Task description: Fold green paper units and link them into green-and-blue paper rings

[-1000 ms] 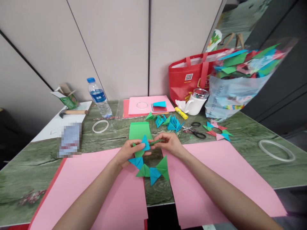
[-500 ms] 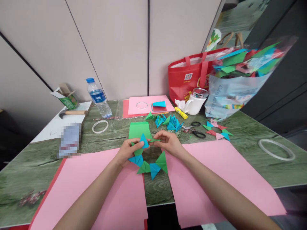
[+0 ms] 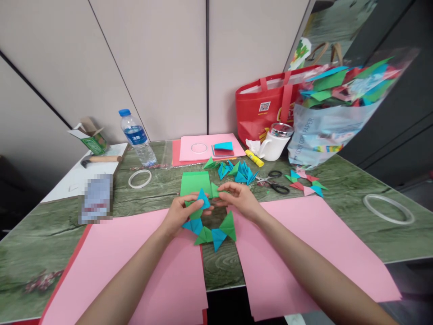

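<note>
A chain of folded green and blue paper pieces (image 3: 203, 235) curves in an open ring between my forearms. My left hand (image 3: 179, 211) pinches its upper left end, with the thumb on a blue folded piece (image 3: 204, 198). Between the fingertips of my right hand (image 3: 241, 198) is a separate green folded paper piece (image 3: 214, 189), close to that blue end. Whether the two pieces touch is hard to see. Behind my hands lies a green paper stack (image 3: 195, 180). Loose blue and green folded pieces (image 3: 238, 171) sit just beyond my right hand.
Pink sheets (image 3: 135, 266) lie under both forearms. Scissors (image 3: 275, 183), a yellow glue stick (image 3: 254, 158), a white mug (image 3: 276, 144) and a finished paper ring (image 3: 306, 183) are to the right. A water bottle (image 3: 137, 137), tape roll (image 3: 140, 179) and hammer (image 3: 101, 159) are on the left.
The green piece in my right hand has turned from edge-on to show its flat face. My left hand keeps its pinch on the chain; the view has shifted slightly.
</note>
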Demonstrator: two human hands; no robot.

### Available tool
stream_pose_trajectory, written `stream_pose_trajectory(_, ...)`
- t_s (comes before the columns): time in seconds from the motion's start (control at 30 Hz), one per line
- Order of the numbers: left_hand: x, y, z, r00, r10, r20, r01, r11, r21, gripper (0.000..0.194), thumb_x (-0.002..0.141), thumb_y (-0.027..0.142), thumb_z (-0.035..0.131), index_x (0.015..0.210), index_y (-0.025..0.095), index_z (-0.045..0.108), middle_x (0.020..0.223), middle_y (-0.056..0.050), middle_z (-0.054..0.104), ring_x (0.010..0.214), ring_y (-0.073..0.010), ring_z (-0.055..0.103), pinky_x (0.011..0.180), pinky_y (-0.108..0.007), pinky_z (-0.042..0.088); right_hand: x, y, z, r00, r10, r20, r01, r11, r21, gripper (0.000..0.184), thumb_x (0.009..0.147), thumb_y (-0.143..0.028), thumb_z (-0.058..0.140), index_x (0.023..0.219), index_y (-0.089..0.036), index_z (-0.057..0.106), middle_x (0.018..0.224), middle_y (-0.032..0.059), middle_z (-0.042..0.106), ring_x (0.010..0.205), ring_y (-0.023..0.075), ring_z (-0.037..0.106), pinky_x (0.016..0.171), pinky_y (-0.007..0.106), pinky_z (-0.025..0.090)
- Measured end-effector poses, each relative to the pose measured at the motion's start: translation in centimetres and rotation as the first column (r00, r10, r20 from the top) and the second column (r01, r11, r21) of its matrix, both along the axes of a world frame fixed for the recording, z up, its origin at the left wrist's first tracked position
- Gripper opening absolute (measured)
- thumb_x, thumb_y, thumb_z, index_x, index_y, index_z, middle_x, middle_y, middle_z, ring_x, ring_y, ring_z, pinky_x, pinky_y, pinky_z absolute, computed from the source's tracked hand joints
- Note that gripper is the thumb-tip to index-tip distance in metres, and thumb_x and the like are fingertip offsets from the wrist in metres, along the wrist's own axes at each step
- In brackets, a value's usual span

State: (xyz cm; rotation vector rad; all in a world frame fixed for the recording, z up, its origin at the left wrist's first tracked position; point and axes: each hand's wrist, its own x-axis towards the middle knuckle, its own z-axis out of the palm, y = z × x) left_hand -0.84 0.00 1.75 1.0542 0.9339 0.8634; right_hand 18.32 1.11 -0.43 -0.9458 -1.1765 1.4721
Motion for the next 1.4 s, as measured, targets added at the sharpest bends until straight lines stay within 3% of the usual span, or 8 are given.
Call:
stream_pose_trajectory(0.1, -0.4, 0.2, 0.3, 1.000, -0.030, 0.004, 0.031, 0.992, -0.123, 0.035, 0.066, 0.037, 0.069, 0.087, 0.009, 0.064, 0.062, -0.009, 0.068, 0.053, -0.0182, 0.063, 0.054, -0.029, 0.050, 0.2, -0.1, 0.4, 0.997, -0.019, -0.070, 0.019, 1.000, 0.006, 0.021, 0.065, -0.030, 0.069, 0.074, -0.017, 0.055, 0.073, -0.0024, 0.058, 0.065, 0.0161, 0.067, 0.064, 0.032, 0.056)
stream_pose_trajectory(0.2, -0.8, 0.5, 0.4, 0.998, -0.049, 0.039, 0.054, 0.989, -0.137, 0.037, 0.069, 0.035, 0.067, 0.094, 0.008, 0.063, 0.063, -0.010, 0.068, 0.053, -0.0171, 0.063, 0.052, -0.027, 0.050, 0.4, -0.3, 0.8, 0.998, -0.012, -0.065, 0.014, 1.000, 0.028, 0.025, 0.064, -0.027, 0.069, 0.083, -0.020, 0.053, 0.082, -0.0022, 0.059, 0.062, 0.0152, 0.067, 0.059, 0.030, 0.056)
stream_pose_trajectory(0.4, -1.1, 0.6, 0.5, 0.996, -0.055, 0.075, 0.064, 0.990, -0.123, 0.042, 0.073, 0.032, 0.064, 0.109, 0.011, 0.059, 0.072, -0.011, 0.070, 0.054, -0.0163, 0.064, 0.055, -0.028, 0.052, 0.6, -0.1, 0.5, 0.992, -0.001, 0.128, -0.020, 0.987, 0.161, 0.019, 0.066, -0.026, 0.067, 0.082, -0.019, 0.062, 0.075, 0.0006, 0.062, 0.060, 0.0130, 0.062, 0.055, 0.026, 0.052)
stream_pose_trajectory(0.6, -0.3, -0.1, 0.9, 0.999, -0.021, 0.031, 0.024, 0.995, -0.097, 0.040, 0.065, 0.033, 0.071, 0.098, 0.012, 0.066, 0.076, -0.009, 0.070, 0.052, -0.0168, 0.063, 0.057, -0.032, 0.052, 0.4, 0.0, -0.1, 0.960, -0.029, 0.279, -0.040, 0.970, 0.238, 0.016, 0.066, -0.026, 0.065, 0.080, -0.018, 0.066, 0.093, 0.0056, 0.064, 0.073, 0.0172, 0.063, 0.059, 0.029, 0.053)
stream_pose_trajectory(0.8, -0.1, 0.2, 0.0, 1.000, -0.001, -0.009, 0.000, 1.000, -0.011, 0.036, 0.063, 0.038, 0.071, 0.089, 0.014, 0.069, 0.091, -0.008, 0.070, 0.079, -0.0224, 0.065, 0.069, -0.031, 0.051, 0.3, -0.3, -0.1, 0.943, 0.054, 0.330, -0.124, 0.973, 0.196, 0.024, 0.068, -0.028, 0.064, 0.090, -0.018, 0.065, 0.088, 0.0042, 0.065, 0.061, 0.0142, 0.062, 0.054, 0.027, 0.052)
stream_pose_trajectory(1.0, -0.2, 0.1, -0.5, 0.993, -0.026, -0.117, 0.032, 0.998, 0.056, 0.033, 0.065, 0.039, 0.068, 0.085, 0.014, 0.071, 0.096, -0.009, 0.068, 0.087, -0.0232, 0.062, 0.068, -0.028, 0.049, 0.4, -0.2, 0.3, 0.914, -0.045, 0.404, -0.055, 0.971, 0.232, 0.024, 0.069, -0.040, 0.064, 0.076, -0.016, 0.067, 0.070, 0.0032, 0.065, 0.051, 0.0127, 0.056, 0.046, 0.024, 0.045)
stream_pose_trajectory(1.23, 0.1, -0.2, -0.1, 0.993, -0.076, -0.093, 0.082, 0.995, 0.059, 0.033, 0.064, 0.042, 0.068, 0.084, 0.015, 0.072, 0.094, -0.008, 0.069, 0.083, -0.0224, 0.062, 0.065, -0.027, 0.047, 0.8, -0.2, 0.4, 0.874, -0.191, 0.447, -0.059, 0.871, 0.487, 0.018, 0.072, -0.034, 0.064, 0.070, -0.018, 0.069, 0.068, 0.0046, 0.065, 0.064, 0.0165, 0.059, 0.057, 0.026, 0.043)
stream_pose_trajectory(1.4, 0.0, -0.2, -0.5, 0.984, -0.023, -0.177, 0.034, 0.998, 0.057, 0.034, 0.062, 0.041, 0.069, 0.081, 0.014, 0.072, 0.085, -0.008, 0.070, 0.066, -0.0187, 0.061, 0.050, -0.024, 0.043, 0.8, -0.3, 0.3, 0.848, -0.219, 0.483, -0.086, 0.842, 0.532, 0.010, 0.071, -0.026, 0.064, 0.069, -0.017, 0.069, 0.066, 0.0041, 0.065, 0.062, 0.0152, 0.058, 0.054, 0.024, 0.040)
